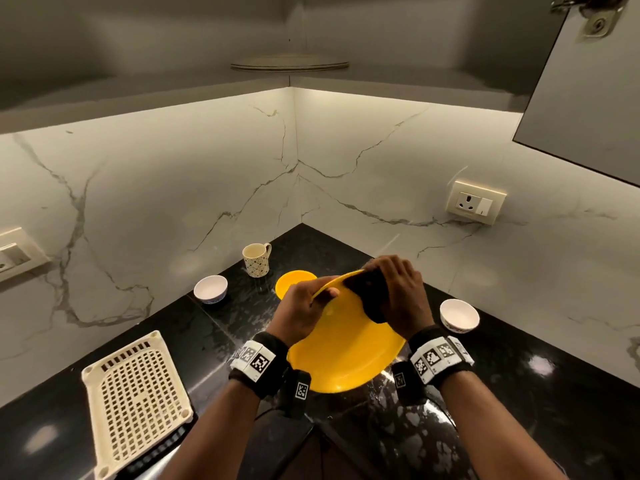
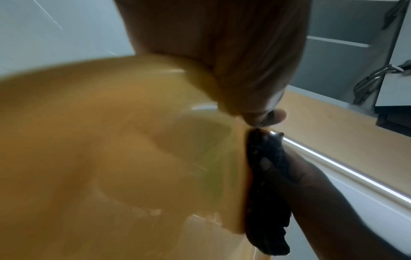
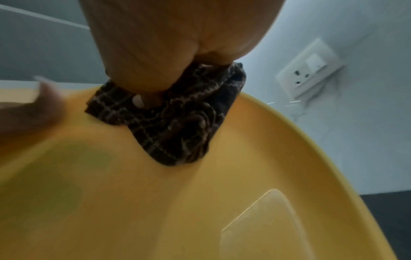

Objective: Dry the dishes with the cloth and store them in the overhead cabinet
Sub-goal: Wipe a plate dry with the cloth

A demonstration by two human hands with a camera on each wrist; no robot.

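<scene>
R hand (image 1: pixel 401 289) presses cloth (image 1: pixel 370 292) on plate (image 1: pixel 346 355); L hand (image 1: pixel 301 313) grips rim.

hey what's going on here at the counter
A person is drying a large yellow plate held tilted above the black counter. The left hand grips its rim, and the right hand presses a dark checked cloth against the far edge. A smaller yellow plate, a mug and two white bowls wait on the counter.
</scene>
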